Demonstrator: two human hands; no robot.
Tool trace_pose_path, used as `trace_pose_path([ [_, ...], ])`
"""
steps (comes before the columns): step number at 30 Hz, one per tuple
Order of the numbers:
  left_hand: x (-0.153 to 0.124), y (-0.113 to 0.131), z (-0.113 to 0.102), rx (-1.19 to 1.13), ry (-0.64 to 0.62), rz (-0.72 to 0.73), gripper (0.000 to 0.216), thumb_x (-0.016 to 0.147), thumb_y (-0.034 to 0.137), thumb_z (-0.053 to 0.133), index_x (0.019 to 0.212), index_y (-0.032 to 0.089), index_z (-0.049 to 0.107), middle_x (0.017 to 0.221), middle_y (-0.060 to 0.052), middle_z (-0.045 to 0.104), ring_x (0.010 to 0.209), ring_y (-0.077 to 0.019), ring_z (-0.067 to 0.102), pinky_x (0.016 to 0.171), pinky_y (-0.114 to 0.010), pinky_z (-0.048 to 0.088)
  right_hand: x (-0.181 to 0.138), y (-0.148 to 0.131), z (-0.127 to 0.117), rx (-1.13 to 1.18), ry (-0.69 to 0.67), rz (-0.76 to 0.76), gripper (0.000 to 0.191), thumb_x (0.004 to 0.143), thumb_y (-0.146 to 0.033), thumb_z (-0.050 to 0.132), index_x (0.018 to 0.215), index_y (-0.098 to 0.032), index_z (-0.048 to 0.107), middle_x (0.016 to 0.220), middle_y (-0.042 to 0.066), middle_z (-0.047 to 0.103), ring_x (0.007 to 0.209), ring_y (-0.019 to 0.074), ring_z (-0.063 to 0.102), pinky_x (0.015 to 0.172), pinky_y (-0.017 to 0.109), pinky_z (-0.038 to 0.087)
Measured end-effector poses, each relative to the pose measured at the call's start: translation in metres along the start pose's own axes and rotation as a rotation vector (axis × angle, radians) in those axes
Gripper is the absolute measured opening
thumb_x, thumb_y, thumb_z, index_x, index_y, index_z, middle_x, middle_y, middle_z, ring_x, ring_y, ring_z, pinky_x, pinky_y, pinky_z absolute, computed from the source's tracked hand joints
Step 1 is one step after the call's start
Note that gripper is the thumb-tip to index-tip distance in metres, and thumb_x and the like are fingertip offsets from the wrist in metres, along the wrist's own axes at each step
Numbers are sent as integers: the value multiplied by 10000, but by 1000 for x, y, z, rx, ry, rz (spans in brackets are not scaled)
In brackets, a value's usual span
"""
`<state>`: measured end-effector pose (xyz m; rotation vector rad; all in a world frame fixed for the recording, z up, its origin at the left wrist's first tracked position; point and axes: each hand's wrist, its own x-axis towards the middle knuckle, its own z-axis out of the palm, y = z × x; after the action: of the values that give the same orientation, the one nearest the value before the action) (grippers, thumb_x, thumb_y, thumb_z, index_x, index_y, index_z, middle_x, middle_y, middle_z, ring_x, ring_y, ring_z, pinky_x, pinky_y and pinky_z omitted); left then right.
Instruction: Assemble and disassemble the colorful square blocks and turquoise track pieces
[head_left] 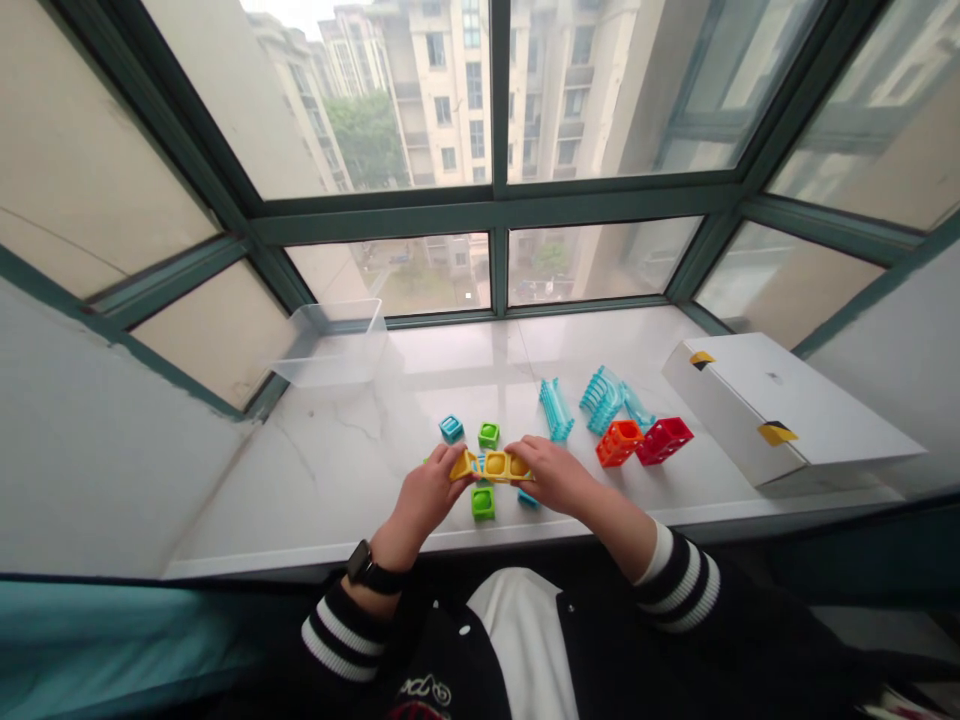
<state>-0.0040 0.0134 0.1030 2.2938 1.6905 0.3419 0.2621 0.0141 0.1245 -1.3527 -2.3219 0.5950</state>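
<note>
yellow pieces (496,465): one row, held over the white sill (247,500), a far green block (489,435) beyond, a near green block (483,503) this side; whether joined, we cannot tell. left hand (433,487): fingers pinching one end. right hand (556,472): fingers grasping the other. beyond the left hand: blue block (451,428). step, we judge: working the row two-handed. next move, we judge, calls for firm, level grips.
</note>
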Motion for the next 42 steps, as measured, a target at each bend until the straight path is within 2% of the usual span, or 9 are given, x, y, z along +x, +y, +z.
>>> trace_pose_path([
  [6, 24, -23, -6, 23, 48, -228, 443, 1075, 543, 447, 1425, 288, 538, 1252, -100, 651, 1057, -251, 691, 846, -330, 531, -1, 16, 5, 97, 128, 84, 442, 862, -206, 747, 1282, -219, 609, 1243, 117, 693, 1142, 289, 677, 1006, 429, 534],
  [13, 76, -8, 3, 263, -140, -169, 302, 1003, 359, 536, 1264, 249, 637, 1227, -125, 641, 962, -264, 721, 803, -353, 539, -17, 26, 5, 129, 172, 145, 435, 852, -243, 733, 1267, -230, 601, 1239, 105, 699, 1116, 283, 679, 981, 415, 536],
  [19, 92, 3, 15, 315, -198, -158, 300, 936, 260, 595, 1223, 202, 656, 1277, -155, 621, 975, -270, 734, 791, -349, 548, -23, 30, 13, 143, 155, 182, 429, 844, -229, 735, 1252, -217, 603, 1222, 107, 699, 1091, 278, 680, 956, 399, 537],
  [23, 77, -2, 2, 309, -193, -135, 315, 938, 326, 637, 1239, 236, 647, 1297, -127, 630, 991, -274, 732, 784, -343, 546, -23, 33, 17, 158, 153, 185, 428, 845, -238, 739, 1252, -220, 607, 1207, 99, 701, 1093, 274, 676, 966, 400, 531],
  [27, 38, -11, -3, 200, -64, -101, 403, 997, 455, 604, 1359, 278, 584, 1283, -104, 666, 1014, -275, 728, 791, -351, 547, -20, 36, 19, 171, 158, 183, 425, 843, -238, 738, 1251, -218, 619, 1214, 100, 707, 1098, 278, 681, 975, 408, 532],
  [34, -23, -37, 60, 131, -15, -8, 344, 1050, 424, 543, 1321, 217, 590, 1248, -133, 712, 1132, -299, 706, 938, -395, 557, -8, 33, 28, 168, 145, 151, 410, 842, -221, 745, 1236, -205, 635, 1191, 104, 717, 1066, 270, 686, 953, 404, 540],
  [37, -28, -42, 72, 77, 150, 46, 357, 1053, 424, 533, 1318, 194, 599, 1233, -155, 723, 1163, -333, 686, 1004, -479, 545, -5, 29, 32, 182, 139, 106, 425, 833, -209, 758, 1241, -203, 639, 1180, 102, 718, 1056, 265, 690, 950, 405, 546],
  [40, -21, -32, 64, -25, 327, 149, 455, 1043, 439, 560, 1432, 204, 536, 1326, -168, 693, 1238, -343, 650, 1071, -540, 514, -1, 24, 32, 206, 108, 37, 440, 821, -184, 777, 1242, -219, 656, 1151, 84, 722, 1036, 251, 695, 940, 394, 554],
  [42, -10, -21, 53, -109, 336, 281, 582, 1018, 432, 615, 1534, 223, 448, 1446, -166, 637, 1337, -333, 601, 1139, -540, 480, 3, 19, 33, 226, 67, -39, 468, 813, -176, 797, 1259, -227, 665, 1140, 77, 721, 1021, 243, 698, 934, 386, 559],
])
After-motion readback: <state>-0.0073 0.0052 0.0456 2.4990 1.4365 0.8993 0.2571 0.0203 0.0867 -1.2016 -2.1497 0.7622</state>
